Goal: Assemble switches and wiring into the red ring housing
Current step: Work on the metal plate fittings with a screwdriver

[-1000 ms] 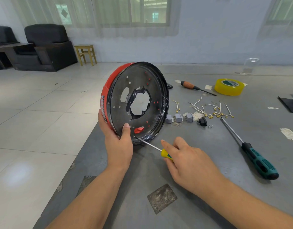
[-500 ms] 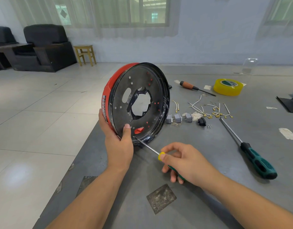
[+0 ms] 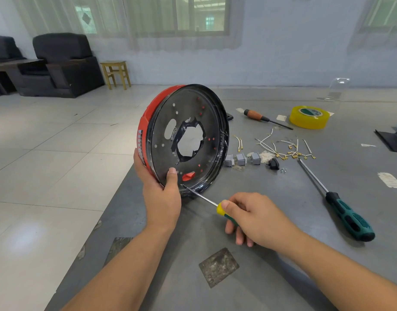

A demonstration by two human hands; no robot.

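The red ring housing (image 3: 146,122) stands on edge on the grey table (image 3: 271,221), its black metal plate with a jagged centre hole facing me. My left hand (image 3: 161,194) grips its lower left rim, thumb on the plate. My right hand (image 3: 253,216) holds a small yellow-and-green screwdriver (image 3: 222,208); its tip touches the housing's lower rim beside my left thumb. Three grey switches (image 3: 241,159), a small black part (image 3: 273,163) and a scatter of white wires (image 3: 282,149) with brass terminals lie right of the housing.
A long teal-handled screwdriver (image 3: 347,217) lies at the right. An orange-handled screwdriver (image 3: 260,116) and a roll of yellow tape (image 3: 309,117) sit farther back. The table's left edge runs diagonally past my left forearm, with tiled floor beyond.
My right hand shifted its grip back along the screwdriver handle, so the yellow tip end now shows. The housing and my left hand stayed put.
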